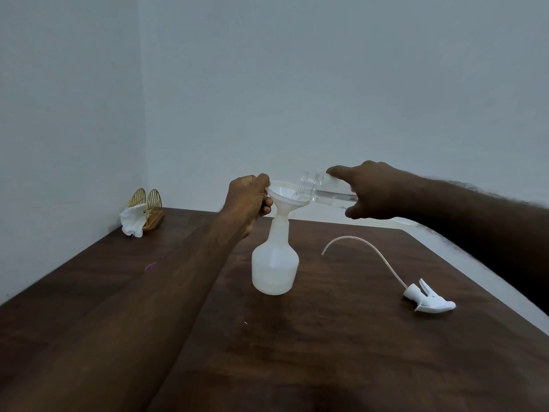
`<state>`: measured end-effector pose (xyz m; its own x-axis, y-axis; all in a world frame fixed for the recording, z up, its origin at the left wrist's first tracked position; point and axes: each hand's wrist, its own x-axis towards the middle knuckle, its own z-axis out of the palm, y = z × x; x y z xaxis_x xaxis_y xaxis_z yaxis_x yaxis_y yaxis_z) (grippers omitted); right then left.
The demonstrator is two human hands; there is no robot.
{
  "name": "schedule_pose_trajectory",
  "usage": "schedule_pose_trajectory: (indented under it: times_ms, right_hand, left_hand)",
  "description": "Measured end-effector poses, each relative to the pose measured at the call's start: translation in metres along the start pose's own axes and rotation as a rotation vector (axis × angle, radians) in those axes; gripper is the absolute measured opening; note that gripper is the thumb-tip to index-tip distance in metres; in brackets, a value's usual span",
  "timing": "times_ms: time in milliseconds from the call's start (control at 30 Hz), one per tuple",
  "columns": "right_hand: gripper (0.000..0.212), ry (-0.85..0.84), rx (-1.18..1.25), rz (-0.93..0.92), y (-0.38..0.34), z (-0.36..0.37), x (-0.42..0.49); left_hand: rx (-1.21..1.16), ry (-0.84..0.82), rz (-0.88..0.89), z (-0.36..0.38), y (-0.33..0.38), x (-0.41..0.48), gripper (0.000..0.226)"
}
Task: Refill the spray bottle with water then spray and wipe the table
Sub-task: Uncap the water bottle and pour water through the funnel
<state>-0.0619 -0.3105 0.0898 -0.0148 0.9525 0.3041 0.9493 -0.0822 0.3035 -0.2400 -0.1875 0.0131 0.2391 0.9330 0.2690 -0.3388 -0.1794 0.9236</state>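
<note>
A: Where does the translucent white plastic spray bottle (274, 263) stand?

B: Upright, about midway between the left and right edges of the dark brown wooden worktop (326, 352), closer to the far edge than the near one. Its cap is off, and a white plastic funnel (285, 197) sits in its neck.

A: And the person's hands?

B: The left hand (248, 200) has its fingers curled round the funnel's rim, holding it in place. The right hand (374, 191) grasps a clear jar (323, 190) tipped almost level, with its mouth over the funnel bowl and water lying along its lower side. Whether a stream is falling cannot be told.

A: What lies toward the edges?

B: The white plastic trigger head (427, 298) lies on its side near the right edge, well apart from the bottle. Its thin dip tube (365, 251) arches up and back toward the far edge. In the far left corner, where the two pale walls meet, a gold wire napkin holder (147, 206) stands with a white cloth (132, 221) hanging from it.

A: Room to move?

B: A broad stretch of wood runs from the bottle to the near edge, and the left forearm reaches over its left half.
</note>
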Motion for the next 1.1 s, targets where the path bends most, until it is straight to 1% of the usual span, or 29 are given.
schedule_pose_trajectory:
  times_ms: [433,900,1100]
  right_hand:
    - [0.082,0.009,-0.003,0.007,0.0059,-0.0025,0.0008]
    - [0.081,-0.009,-0.019,0.006,0.0083,-0.0022,-0.0005]
    - [0.079,-0.002,-0.031,0.005,0.0078,-0.0036,0.0000]
  left_hand:
    - [-0.003,-0.004,-0.005,0.0011,0.0007,0.0012,0.016]
    - [-0.041,-0.009,-0.021,0.0003,-0.0001,0.0004,0.007]
    - [-0.053,-0.005,-0.022,0.0006,0.0001,-0.0008,0.010]
